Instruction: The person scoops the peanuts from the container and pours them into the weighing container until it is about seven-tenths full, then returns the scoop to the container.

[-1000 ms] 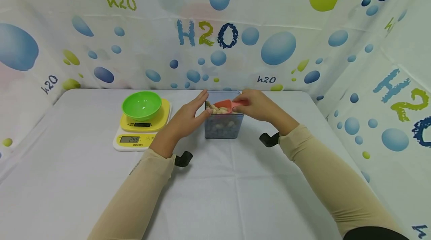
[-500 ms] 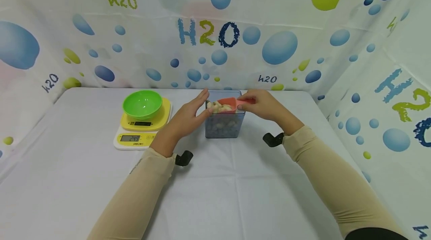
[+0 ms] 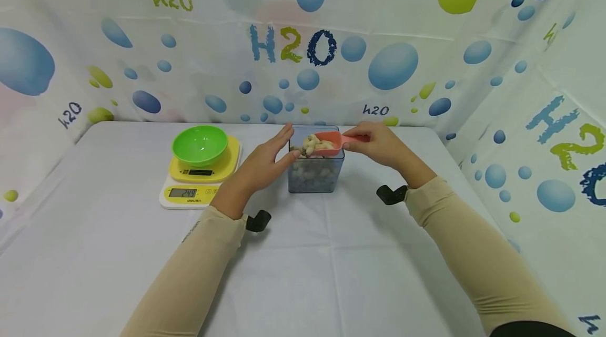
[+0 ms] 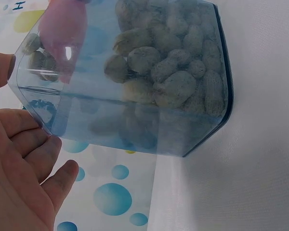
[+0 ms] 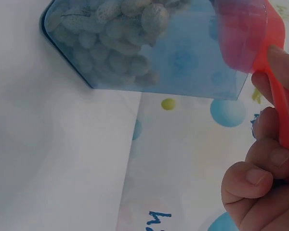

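Observation:
A coral-red scoop (image 3: 335,140) carries several unshelled peanuts (image 3: 313,144) at the mouth of a clear bluish plastic container (image 3: 314,182). My right hand (image 3: 381,146) grips the scoop's handle, with thumb and fingers wrapped round it in the right wrist view. More peanuts (image 4: 173,86) fill the lower part of the container. At its left side, my left hand (image 3: 258,169) rests straight fingers against the wall, thumb by the front rim. Through the wall, the left wrist view shows the scoop (image 4: 62,33) near the top, its bowl still inside the rim.
To the left, a yellow and white kitchen scale (image 3: 231,161) bears a green bowl (image 3: 200,146), and its display (image 3: 183,193) appears to read 249. White cloth (image 3: 293,284) covers the table. Behind it hangs a curtain (image 3: 199,53) printed with bubbles and H2O lettering.
My right hand has lifted the scoop slightly and drawn it rightward, and peanuts now show heaped in it. The left hand, container, scale and bowl have stayed in place.

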A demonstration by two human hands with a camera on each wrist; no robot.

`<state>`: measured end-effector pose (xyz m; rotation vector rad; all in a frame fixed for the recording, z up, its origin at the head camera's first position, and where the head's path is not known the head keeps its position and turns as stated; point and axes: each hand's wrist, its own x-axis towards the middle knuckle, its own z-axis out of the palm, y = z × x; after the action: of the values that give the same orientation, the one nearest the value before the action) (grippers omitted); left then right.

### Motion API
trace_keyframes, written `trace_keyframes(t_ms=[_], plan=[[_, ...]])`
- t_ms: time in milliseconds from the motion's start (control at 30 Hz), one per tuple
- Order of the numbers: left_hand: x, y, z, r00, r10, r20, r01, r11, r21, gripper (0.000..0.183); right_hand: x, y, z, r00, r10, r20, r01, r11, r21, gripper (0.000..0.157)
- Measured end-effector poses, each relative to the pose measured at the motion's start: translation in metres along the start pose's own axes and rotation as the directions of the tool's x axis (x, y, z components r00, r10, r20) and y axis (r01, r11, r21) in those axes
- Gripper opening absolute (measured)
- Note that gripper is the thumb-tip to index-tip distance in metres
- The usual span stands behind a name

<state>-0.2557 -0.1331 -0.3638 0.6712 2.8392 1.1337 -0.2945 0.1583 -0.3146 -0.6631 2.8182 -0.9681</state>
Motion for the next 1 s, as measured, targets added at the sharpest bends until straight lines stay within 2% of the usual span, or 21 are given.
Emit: trace_keyframes(t_ms=[500,1000], plan=[[0.0000,-0.0009,-0.0009,1.000,0.010,-0.003,-0.010,1.000,-0.002,0.070,-0.0013,-0.0016,-0.0013,0.999,-0.045,-0.007,0.044,0.999,-0.019,0.039],[-0.0001,0.0023,-0.0016,1.000,-0.003,0.000,0.003,1.000,0.029,0.073,-0.0023,-0.0010,-0.0003,1.000,-0.020,-0.011,0.020,0.999,0.030,0.038]])
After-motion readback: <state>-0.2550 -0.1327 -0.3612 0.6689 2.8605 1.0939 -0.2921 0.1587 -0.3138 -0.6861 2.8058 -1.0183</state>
